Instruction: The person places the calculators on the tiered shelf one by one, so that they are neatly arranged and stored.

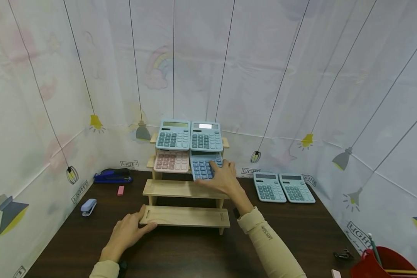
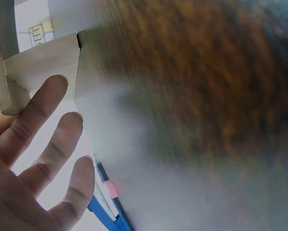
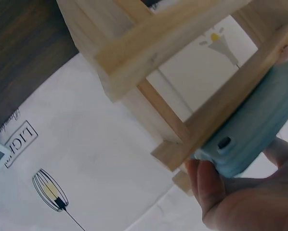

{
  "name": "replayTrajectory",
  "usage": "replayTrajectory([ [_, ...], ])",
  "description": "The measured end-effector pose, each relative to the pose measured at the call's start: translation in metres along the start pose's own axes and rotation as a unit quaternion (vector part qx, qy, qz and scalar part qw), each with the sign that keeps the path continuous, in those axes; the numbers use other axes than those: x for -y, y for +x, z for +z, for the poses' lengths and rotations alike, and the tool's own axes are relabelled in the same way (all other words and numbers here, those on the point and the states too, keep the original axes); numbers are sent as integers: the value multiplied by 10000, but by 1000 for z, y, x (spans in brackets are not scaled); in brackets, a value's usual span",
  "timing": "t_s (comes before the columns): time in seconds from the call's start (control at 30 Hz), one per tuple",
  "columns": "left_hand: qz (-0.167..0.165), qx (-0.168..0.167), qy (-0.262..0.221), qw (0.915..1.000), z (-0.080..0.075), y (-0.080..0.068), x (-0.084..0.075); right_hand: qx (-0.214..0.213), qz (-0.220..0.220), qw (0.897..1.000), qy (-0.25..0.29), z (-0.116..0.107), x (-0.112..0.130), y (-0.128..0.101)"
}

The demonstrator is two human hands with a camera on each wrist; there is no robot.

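1. The right hand [image 1: 226, 178] grasps a blue calculator [image 1: 204, 165] on the wooden stepped rack [image 1: 180, 190], second tier from the top, right of the pink calculator [image 1: 172, 160].
2. Its long axis runs front to back, display toward the rack's rear.
3. The left hand [image 1: 127, 231], fingers relaxed, rests against the rack's lowest step.

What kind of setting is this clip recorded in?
Probably a staged stationery display booth, not a real shop: a dark table hemmed in by printed curtain walls, a stepped wooden rack holding calculators, and a stapler nearby.
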State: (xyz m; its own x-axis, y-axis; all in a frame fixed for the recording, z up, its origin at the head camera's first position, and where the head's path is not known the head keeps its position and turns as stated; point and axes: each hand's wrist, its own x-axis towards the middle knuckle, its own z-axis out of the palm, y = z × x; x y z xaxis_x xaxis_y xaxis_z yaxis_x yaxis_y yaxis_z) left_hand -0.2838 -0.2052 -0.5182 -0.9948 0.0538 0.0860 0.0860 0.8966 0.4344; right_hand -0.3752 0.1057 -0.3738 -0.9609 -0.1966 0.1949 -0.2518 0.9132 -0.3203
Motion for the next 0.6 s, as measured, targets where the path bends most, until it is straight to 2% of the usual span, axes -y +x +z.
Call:
replayTrajectory([
  [0.6, -45, -30, 6, 10000, 2, -1, 0, -699, 81, 9972, 265, 22, 4, 16],
])
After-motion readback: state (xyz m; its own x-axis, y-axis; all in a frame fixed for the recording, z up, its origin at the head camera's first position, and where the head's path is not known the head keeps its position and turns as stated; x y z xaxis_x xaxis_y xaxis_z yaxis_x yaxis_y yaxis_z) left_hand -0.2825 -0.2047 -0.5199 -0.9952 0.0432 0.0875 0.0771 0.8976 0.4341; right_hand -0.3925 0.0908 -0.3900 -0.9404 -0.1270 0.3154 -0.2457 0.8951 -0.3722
